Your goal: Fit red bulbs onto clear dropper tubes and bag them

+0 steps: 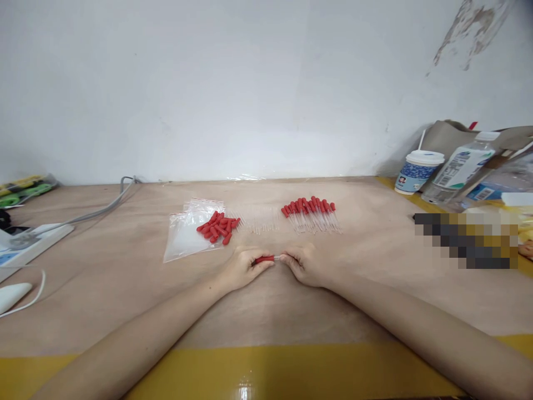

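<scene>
Over twelve bulbs [227,239], over twelve tubes [307,223], one cup [416,172], one bottle [461,168].

Over the camera I see a pale wall [250,94] behind the bench [104,266], flaked paint [478,25] above its far right corner, yellow tape [283,366] along its near edge.
</scene>
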Demonstrator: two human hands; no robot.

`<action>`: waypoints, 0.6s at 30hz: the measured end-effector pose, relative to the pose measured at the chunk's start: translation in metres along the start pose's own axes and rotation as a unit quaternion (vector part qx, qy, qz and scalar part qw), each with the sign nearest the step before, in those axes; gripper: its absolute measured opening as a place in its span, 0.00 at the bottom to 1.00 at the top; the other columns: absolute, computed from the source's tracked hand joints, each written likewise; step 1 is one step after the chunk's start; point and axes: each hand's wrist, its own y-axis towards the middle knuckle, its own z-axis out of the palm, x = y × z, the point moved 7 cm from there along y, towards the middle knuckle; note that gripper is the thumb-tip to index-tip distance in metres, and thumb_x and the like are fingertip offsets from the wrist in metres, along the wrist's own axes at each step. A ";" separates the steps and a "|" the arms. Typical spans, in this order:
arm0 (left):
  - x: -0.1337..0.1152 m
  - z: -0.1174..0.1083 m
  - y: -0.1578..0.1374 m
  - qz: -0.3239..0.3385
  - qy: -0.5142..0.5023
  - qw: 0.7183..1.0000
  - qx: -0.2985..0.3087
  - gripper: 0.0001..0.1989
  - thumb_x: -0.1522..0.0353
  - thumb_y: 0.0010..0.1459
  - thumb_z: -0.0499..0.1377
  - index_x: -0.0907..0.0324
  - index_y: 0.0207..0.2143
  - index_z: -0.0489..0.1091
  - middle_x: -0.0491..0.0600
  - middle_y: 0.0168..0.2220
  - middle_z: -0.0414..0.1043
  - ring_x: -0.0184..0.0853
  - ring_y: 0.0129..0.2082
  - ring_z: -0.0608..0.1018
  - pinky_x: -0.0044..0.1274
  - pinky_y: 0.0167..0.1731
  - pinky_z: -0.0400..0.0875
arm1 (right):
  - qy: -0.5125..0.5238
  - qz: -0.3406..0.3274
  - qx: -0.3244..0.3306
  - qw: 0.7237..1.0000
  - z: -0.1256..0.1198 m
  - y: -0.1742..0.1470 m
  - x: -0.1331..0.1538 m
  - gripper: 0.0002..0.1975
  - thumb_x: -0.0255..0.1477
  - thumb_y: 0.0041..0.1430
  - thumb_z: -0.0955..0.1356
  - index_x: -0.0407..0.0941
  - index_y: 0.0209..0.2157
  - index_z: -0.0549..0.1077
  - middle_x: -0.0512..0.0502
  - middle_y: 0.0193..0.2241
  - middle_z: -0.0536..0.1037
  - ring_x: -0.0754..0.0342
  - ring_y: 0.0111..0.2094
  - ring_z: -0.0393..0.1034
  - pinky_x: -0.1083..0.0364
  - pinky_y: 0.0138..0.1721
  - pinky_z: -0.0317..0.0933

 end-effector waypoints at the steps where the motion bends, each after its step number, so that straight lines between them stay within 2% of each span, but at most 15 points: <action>1: -0.001 -0.002 0.001 0.002 0.004 1.000 -0.009 0.09 0.67 0.57 0.55 0.60 0.36 0.72 0.46 0.30 0.75 0.30 0.28 0.75 0.21 0.30 0.68 | 0.003 0.007 0.009 1.000 0.000 0.001 0.000 0.15 0.31 0.62 0.56 0.43 0.29 0.70 0.48 0.24 0.73 0.58 0.24 0.63 0.59 0.27 0.50; 4: 0.000 -0.005 0.002 -0.001 0.012 0.999 -0.034 0.08 0.67 0.56 0.56 0.60 0.37 0.72 0.48 0.31 0.75 0.31 0.30 0.75 0.22 0.31 0.69 | 0.003 0.010 0.025 1.000 -0.005 0.002 -0.001 0.14 0.32 0.62 0.56 0.42 0.30 0.69 0.46 0.27 0.73 0.57 0.26 0.63 0.58 0.28 0.52; 6: 0.003 -0.008 0.001 -0.009 0.012 0.998 -0.053 0.11 0.67 0.56 0.56 0.60 0.42 0.70 0.49 0.35 0.75 0.33 0.33 0.76 0.24 0.34 0.71 | 0.007 0.011 0.036 0.999 -0.010 0.001 -0.004 0.12 0.31 0.61 0.57 0.43 0.30 0.68 0.46 0.28 0.73 0.56 0.28 0.64 0.58 0.30 0.54; 8: 0.007 -0.011 0.000 -0.019 0.015 0.998 -0.065 0.17 0.67 0.55 0.57 0.59 0.48 0.66 0.51 0.41 0.74 0.34 0.37 0.76 0.26 0.38 0.71 | 0.024 0.040 0.044 0.998 -0.019 0.001 -0.016 0.10 0.29 0.60 0.58 0.43 0.31 0.69 0.46 0.29 0.73 0.56 0.29 0.64 0.58 0.31 0.55; 11: 0.007 -0.007 0.000 -0.008 0.029 0.999 -0.011 0.19 0.64 0.56 0.56 0.58 0.50 0.64 0.52 0.47 0.70 0.37 0.45 0.73 0.30 0.45 0.69 | 0.081 0.152 0.039 0.984 -0.032 0.001 -0.054 0.09 0.28 0.57 0.60 0.43 0.30 0.70 0.47 0.27 0.75 0.56 0.28 0.66 0.59 0.30 0.56; 14: 0.003 0.002 0.001 0.017 0.038 0.997 0.072 0.20 0.61 0.57 0.54 0.58 0.50 0.66 0.53 0.52 0.66 0.39 0.53 0.67 0.33 0.51 0.63 | 0.137 0.293 0.003 0.946 -0.044 0.002 -0.098 0.10 0.30 0.55 0.61 0.42 0.25 0.70 0.47 0.24 0.75 0.57 0.26 0.67 0.60 0.28 0.57; 16: 0.002 0.004 0.001 0.018 0.038 0.995 0.094 0.21 0.60 0.58 0.52 0.59 0.51 0.65 0.54 0.54 0.64 0.39 0.55 0.65 0.33 0.53 0.61 | 0.093 0.352 -0.034 0.931 -0.053 0.004 -0.120 0.11 0.32 0.53 0.62 0.42 0.22 0.70 0.47 0.21 0.75 0.56 0.25 0.68 0.60 0.27 0.56; 18: 0.002 0.004 0.002 0.016 0.036 0.995 0.097 0.21 0.60 0.58 0.52 0.59 0.52 0.64 0.54 0.54 0.63 0.39 0.55 0.65 0.34 0.53 0.60 | 0.016 0.381 -0.067 0.922 -0.061 0.009 -0.130 0.13 0.34 0.51 0.63 0.43 0.19 0.70 0.47 0.19 0.73 0.55 0.25 0.68 0.59 0.26 0.55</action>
